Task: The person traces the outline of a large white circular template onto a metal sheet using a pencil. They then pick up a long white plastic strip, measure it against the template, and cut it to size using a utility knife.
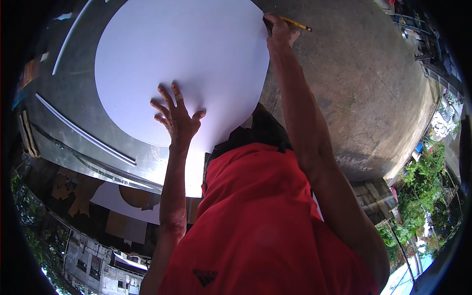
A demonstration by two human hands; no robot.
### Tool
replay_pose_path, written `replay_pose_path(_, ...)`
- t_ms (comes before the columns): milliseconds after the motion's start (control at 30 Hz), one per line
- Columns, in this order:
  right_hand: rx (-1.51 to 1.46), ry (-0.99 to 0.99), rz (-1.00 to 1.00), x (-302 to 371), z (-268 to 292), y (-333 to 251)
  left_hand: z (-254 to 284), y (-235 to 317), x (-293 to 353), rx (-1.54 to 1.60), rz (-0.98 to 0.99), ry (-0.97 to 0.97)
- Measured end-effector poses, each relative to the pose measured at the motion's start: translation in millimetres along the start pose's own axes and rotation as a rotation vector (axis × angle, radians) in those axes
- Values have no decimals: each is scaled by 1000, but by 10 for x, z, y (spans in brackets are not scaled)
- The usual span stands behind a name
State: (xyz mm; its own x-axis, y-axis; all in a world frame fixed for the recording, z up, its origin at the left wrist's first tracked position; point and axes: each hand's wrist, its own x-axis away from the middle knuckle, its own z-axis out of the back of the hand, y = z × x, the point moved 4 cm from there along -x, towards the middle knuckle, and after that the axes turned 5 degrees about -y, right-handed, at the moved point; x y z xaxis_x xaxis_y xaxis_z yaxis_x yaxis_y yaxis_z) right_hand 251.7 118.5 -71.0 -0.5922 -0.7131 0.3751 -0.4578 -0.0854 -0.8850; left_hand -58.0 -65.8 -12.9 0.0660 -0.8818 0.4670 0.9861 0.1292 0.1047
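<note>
A large white sheet [142, 54] with a curved outline lies over the grey table and reaches its right edge beside me. My left hand [181, 118] rests on the sheet with its fingers spread, and one finger has a light band around it. At the far right edge of the sheet, my right hand [281, 33] is closed around a yellow pencil [296, 23], whose dark end points to the right. The fingertips of that hand are at the sheet's border; I cannot tell whether they also pinch it.
Thin white strips [88, 130] lie on the grey table [64, 105] to the left. Wooden pieces [28, 135] sit at its far-left edge. Brown cut-out pieces [83, 194] show below the table. Concrete floor [354, 98] spreads to the right, with plants [427, 172] beyond.
</note>
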Motion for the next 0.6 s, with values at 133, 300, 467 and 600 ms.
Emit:
replay_pose_path(133, -48, 5, -12, 16, 20, 29, 3, 10, -2, 0, -2, 2)
replay_pose_path(300, -35, 9, -7, 124, 15, 0, -10, -2, 7, 1, 3, 1)
replay_pose_path(467, 30, 18, 53, 109, 70, 46, 1, -2, 13, 4, -7, 4)
replay_pose_path(600, 162, -2, 95, 76, 129, 68, -12, -1, 13, -3, -8, 10)
